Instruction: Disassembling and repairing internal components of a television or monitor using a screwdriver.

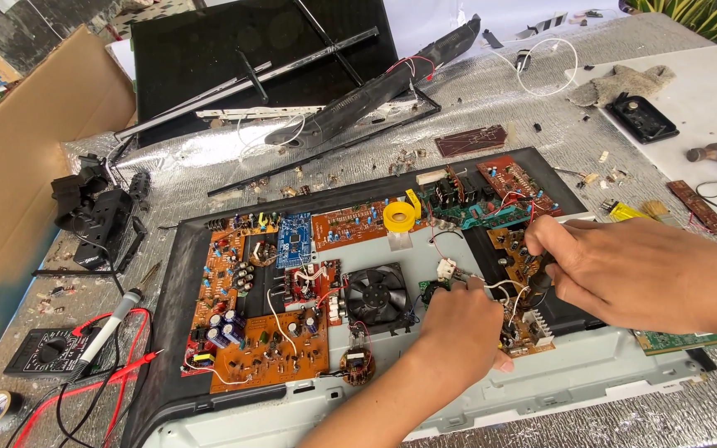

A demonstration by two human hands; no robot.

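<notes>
Looking down at the opened chassis [209,390], I am seeing a small brown circuit board [518,264] lying at its right side, directly under and between my two hands. My right hand [624,270] is curling tightly closed around a dark tool handle [539,282] over that board. My left hand [458,328] is pressing down beside it, fingers bent among white wires [504,286]; I cannot tell whether it is gripping anything.

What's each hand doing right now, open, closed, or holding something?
Left hand: curled, fingers down on the small circuit board; whether it grips anything cannot be told.
Right hand: closed around a dark tool handle.
</notes>
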